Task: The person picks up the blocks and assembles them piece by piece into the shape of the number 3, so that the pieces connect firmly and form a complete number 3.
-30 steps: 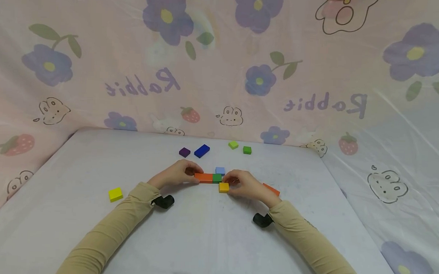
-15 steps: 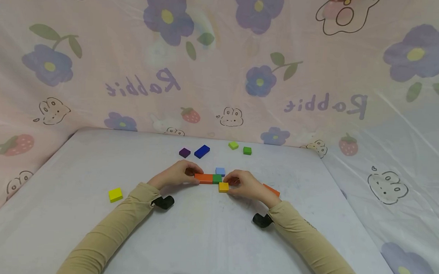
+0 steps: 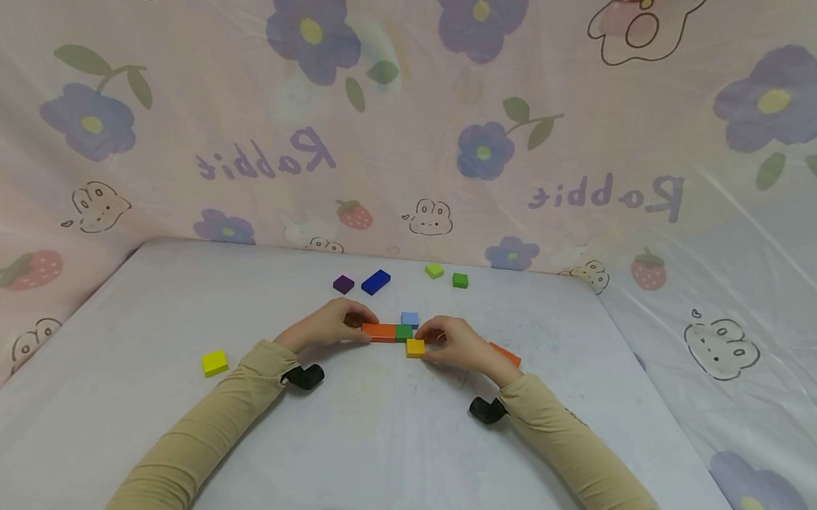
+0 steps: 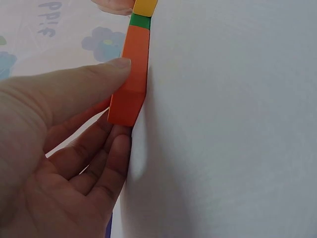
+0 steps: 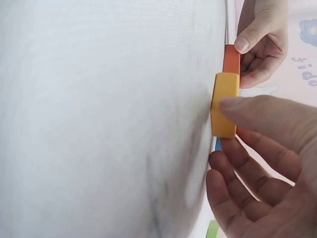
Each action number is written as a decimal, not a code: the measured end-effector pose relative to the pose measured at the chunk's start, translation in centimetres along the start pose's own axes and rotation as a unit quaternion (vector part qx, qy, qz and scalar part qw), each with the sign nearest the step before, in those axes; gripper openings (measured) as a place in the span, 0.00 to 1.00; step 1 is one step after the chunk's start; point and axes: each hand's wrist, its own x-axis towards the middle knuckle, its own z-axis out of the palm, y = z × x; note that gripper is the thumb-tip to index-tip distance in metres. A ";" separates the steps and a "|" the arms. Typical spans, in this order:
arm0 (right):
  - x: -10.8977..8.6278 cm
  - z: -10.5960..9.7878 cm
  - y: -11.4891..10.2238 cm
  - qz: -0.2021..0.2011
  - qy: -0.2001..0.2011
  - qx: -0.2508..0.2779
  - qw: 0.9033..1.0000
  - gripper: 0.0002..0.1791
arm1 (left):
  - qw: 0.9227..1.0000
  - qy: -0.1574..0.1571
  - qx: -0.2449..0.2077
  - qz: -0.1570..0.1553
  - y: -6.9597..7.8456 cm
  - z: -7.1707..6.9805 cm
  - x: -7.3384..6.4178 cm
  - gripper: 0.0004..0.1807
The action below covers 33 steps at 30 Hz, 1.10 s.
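One held block [image 3: 379,333] is orange, the other [image 3: 415,349] amber, a far one [image 3: 343,284] probably purple.

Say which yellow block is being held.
The amber-yellow block, pinched in the right hand; the brighter yellow block lies untouched, left of the left sleeve.

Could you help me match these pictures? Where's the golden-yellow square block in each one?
Head: the golden-yellow square block, material unclear, is below centre, pinched in the right grip.
Left wrist: at the top edge, slightly left of middle, partly cut off.
Right wrist: right of centre, about mid-height.
Shared landmark: the long red-orange rectangular block, material unclear, appears in all three views.
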 end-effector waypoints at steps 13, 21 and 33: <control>0.0 0.1 0.1 0.000 -0.001 0.004 1.000 0.16 | 1.000 -0.001 -0.002 0.003 0.1 0.0 -0.1 0.17; -0.4 -0.7 -0.4 -0.012 -0.002 0.002 1.000 0.18 | 1.000 -0.001 0.002 0.000 0.0 0.0 0.0 0.17; -0.8 -3.3 -0.6 -0.011 0.004 0.015 1.000 0.20 | 1.000 -0.005 0.002 -0.002 -0.1 -0.1 0.2 0.17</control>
